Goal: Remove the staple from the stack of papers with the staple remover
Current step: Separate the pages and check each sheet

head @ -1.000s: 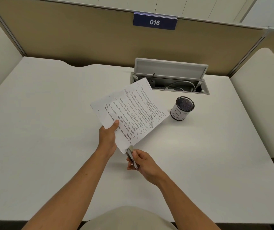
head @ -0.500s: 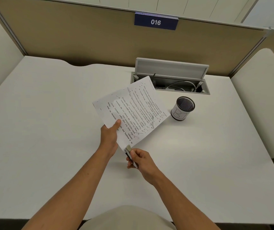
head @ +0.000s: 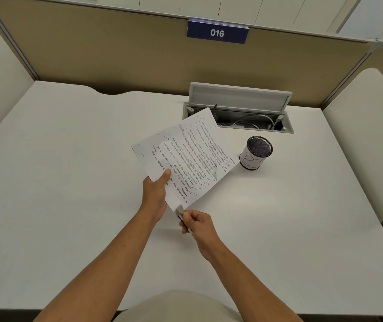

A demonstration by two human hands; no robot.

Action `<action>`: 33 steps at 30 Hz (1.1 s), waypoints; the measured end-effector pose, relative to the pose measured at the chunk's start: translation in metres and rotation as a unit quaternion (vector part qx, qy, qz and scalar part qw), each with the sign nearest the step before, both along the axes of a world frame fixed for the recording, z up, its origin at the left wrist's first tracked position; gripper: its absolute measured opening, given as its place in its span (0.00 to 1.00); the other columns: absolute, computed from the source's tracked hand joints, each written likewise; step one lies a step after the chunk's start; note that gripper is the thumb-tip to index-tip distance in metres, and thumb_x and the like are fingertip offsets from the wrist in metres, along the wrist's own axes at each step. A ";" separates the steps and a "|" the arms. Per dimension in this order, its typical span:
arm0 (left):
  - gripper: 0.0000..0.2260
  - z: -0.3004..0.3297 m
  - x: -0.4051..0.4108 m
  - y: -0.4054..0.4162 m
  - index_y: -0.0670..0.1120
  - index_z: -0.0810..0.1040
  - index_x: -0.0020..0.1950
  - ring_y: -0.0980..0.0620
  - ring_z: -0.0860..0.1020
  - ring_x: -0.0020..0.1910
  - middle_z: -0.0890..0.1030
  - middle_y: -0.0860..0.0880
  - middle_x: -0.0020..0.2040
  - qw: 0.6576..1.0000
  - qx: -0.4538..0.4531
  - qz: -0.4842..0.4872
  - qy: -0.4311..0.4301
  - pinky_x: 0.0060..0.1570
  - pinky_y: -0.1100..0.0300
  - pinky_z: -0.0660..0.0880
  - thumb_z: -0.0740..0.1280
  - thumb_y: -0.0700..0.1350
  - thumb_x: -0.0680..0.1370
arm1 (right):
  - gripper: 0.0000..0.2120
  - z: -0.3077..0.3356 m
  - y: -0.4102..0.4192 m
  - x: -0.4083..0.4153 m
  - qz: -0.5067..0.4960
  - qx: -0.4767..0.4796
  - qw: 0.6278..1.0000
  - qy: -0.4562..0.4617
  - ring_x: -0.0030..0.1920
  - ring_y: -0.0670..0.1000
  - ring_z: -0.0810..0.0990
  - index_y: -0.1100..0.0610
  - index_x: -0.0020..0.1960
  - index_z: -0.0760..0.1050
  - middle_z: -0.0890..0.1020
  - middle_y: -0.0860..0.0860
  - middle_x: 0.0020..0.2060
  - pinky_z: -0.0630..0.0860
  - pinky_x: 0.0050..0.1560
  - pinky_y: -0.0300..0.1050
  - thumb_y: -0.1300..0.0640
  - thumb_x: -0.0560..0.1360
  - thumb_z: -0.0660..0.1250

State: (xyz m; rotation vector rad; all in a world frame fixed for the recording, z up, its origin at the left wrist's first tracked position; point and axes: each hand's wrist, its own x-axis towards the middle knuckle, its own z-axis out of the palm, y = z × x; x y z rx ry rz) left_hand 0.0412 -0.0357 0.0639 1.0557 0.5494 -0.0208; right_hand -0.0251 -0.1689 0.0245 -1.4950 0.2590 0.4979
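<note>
**deskjockey:** So where's everything at? I see the stack of papers (head: 187,156) in the middle of the frame, held up off the white desk (head: 69,182), fanning toward the upper right.

**clipfan:** Yep. Left hand (head: 154,194) pinches it along the lower-left edge, thumb on top of the printed page, fingers hidden underneath. Right hand (head: 197,225), just below centre, has its fingers curled round the staple remover (head: 181,211), and the tool's pale tip is touching the stack's lowest corner. The staple itself is too small to make out, so I can't tell if it's out yet.

**deskjockey:** How's that going to handle?

**clipfan:** Paper's light and floppy — the sheets already splay and one has a fold in it. I'd guess it tears easily at that corner if you yank. Best hold is close to the stapled corner so it stays flat against the tool; the pinch here sits a bit up the edge. The remover looks small and stiff, a fingertip grip should do.

**deskjockey:** And the mesh pen cup (head: 256,153) at right?

**clipfan:** Well apart from the hands, near the open cable box (head: 239,108).
</note>
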 end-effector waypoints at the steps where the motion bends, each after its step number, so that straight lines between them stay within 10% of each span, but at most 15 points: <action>1: 0.14 0.000 0.000 0.000 0.46 0.77 0.65 0.47 0.83 0.52 0.84 0.47 0.56 1.000 0.003 0.000 0.002 0.46 0.51 0.81 0.67 0.39 0.80 | 0.09 0.001 -0.001 0.000 0.005 0.004 1.000 -0.001 0.33 0.48 0.75 0.63 0.50 0.80 0.79 0.54 0.37 0.73 0.36 0.32 0.58 0.79 0.64; 13: 0.11 -0.001 0.004 0.013 0.47 0.79 0.61 0.46 0.84 0.52 0.85 0.48 0.55 1.000 0.012 -0.012 0.013 0.51 0.47 0.80 0.67 0.38 0.79 | 0.06 -0.016 -0.063 -0.004 -0.027 -0.113 0.992 -0.056 0.41 0.45 0.79 0.51 0.52 0.81 0.83 0.46 0.42 0.74 0.43 0.34 0.53 0.76 0.70; 23: 0.11 0.000 0.007 0.024 0.47 0.79 0.61 0.47 0.84 0.49 0.85 0.48 0.52 0.996 0.075 -0.050 0.022 0.45 0.50 0.81 0.68 0.39 0.79 | 0.12 -0.055 -0.112 0.015 -0.121 -0.485 0.856 -0.131 0.49 0.58 0.77 0.56 0.55 0.79 0.81 0.54 0.45 0.75 0.49 0.54 0.52 0.74 0.70; 33: 0.10 0.018 0.017 0.042 0.49 0.78 0.60 0.47 0.85 0.48 0.85 0.49 0.52 0.961 0.234 -0.147 -0.010 0.50 0.45 0.82 0.68 0.44 0.79 | 0.27 -0.041 -0.097 0.028 -0.134 -0.542 0.817 -0.147 0.65 0.60 0.69 0.60 0.66 0.72 0.75 0.58 0.63 0.66 0.63 0.57 0.52 0.70 0.73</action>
